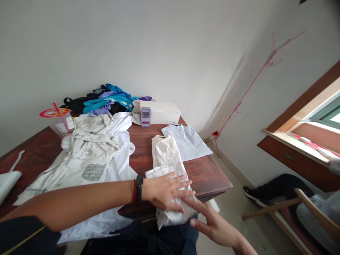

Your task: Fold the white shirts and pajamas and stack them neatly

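A cream striped garment (168, 156) lies lengthwise on the dark wooden table (209, 177), its near end folded and hanging over the front edge. My left hand (166, 191) presses flat on that folded end, fingers spread; a black band and a red cord circle the wrist. My right hand (212, 223) reaches in from the lower right, fingers extended and touching the garment's lower right edge at the table's rim. Neither hand grips anything.
A folded white T-shirt (187, 141) lies right of the striped garment. Loose white and printed clothes (92, 156) cover the table's left. Behind are a coloured clothes pile (106, 101), a white box (160, 111) and a plastic cup (62, 122). A seated person's leg (276, 189) is at right.
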Available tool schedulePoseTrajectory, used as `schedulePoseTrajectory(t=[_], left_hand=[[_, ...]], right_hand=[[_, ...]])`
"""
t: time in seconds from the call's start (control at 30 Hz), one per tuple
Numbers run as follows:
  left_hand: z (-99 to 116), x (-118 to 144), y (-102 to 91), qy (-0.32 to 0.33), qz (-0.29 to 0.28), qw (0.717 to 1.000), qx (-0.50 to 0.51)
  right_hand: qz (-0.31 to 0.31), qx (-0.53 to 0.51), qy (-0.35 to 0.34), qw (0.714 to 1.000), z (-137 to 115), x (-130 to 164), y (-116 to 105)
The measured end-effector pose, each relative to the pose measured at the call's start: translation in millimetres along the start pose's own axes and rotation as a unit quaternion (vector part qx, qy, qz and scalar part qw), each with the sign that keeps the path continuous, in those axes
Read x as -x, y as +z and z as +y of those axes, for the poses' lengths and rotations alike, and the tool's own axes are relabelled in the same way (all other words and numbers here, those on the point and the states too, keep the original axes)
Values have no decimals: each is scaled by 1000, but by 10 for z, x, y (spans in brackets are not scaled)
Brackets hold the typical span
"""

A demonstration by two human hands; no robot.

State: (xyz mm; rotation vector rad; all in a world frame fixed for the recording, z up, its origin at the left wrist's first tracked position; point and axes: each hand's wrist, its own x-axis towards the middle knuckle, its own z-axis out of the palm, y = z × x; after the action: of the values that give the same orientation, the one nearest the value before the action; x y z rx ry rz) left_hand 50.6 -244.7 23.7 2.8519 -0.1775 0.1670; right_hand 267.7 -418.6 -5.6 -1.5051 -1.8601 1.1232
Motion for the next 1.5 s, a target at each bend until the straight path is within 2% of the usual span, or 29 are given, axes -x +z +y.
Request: schedulePoseTrajectory(t=[0.07, 0.13, 0.2, 0.23, 0.3, 0.37, 0.43, 0.5, 0.53, 0.6, 0.67, 0.77, 0.87, 0.97, 1.07, 1.17, 1.23, 1.27, 1.37, 1.43, 1.5], left_hand=[[-43, -20, 175, 12, 7, 1000, -14], [-111, -35, 276, 37, 26, 998, -30], [-154, -52, 279, 50, 48, 996, -48], [-162, -58, 247, 36, 63, 996, -58], [-165, -53, 141, -47, 99, 991, -71], [-180, -18, 14, -171, 125, 976, -50], [-229, 43, -95, -277, 113, 954, 9], [-312, 106, -162, -332, 77, 937, 79], [-359, 133, -182, -342, 61, 931, 110], [-451, 173, -208, -339, 44, 927, 157], [-521, 206, -247, -338, 30, 922, 186], [-574, 292, -366, -368, -26, 907, 206], [-566, 447, -507, -413, -100, 864, 270], [-494, 616, -587, -456, -140, 785, 395], [-389, 723, -578, -456, -135, 717, 511], [-324, 748, -495, -426, -116, 675, 591], [-327, 729, -433, -412, -121, 675, 600], [-340, 712, -411, -406, -126, 686, 591], [-406, 643, -409, -379, -125, 741, 541], [-442, 581, -453, -347, -95, 771, 525], [-455, 509, -508, -319, -54, 784, 529]], right_hand=[[-4, 9, 0, 1000, 77, 101, 142], [22, -2, -3, 1000, 187, 180, 323], [71, -25, -10, 997, 304, 227, 519], [104, -43, -9, 994, 353, 236, 612], [184, -102, 2, 978, 414, 219, 758], [262, -199, 18, 944, 406, 150, 820], [313, -303, 41, 899, 340, 39, 782], [334, -362, 75, 867, 251, -86, 662], [336, -366, 91, 863, 211, -145, 586], [324, -336, 106, 878, 151, -248, 429], [300, -274, 110, 907, 119, -335, 294], [272, -197, 120, 934, 89, -473, 144], [266, -185, 119, 939, 42, -639, 27], [254, -203, 105, 940, -28, -794, -71], [206, -253, 87, 941, -96, -880, -126], [171, -299, 84, 935, -144, -874, -124], [152, -344, 88, 923, -165, -834, -103], [144, -369, 90, 914, -173, -812, -93], [144, -427, 102, 887, -188, -756, -83], [168, -458, 110, 866, -188, -735, -103], [197, -489, 112, 842, -178, -716, -138]])
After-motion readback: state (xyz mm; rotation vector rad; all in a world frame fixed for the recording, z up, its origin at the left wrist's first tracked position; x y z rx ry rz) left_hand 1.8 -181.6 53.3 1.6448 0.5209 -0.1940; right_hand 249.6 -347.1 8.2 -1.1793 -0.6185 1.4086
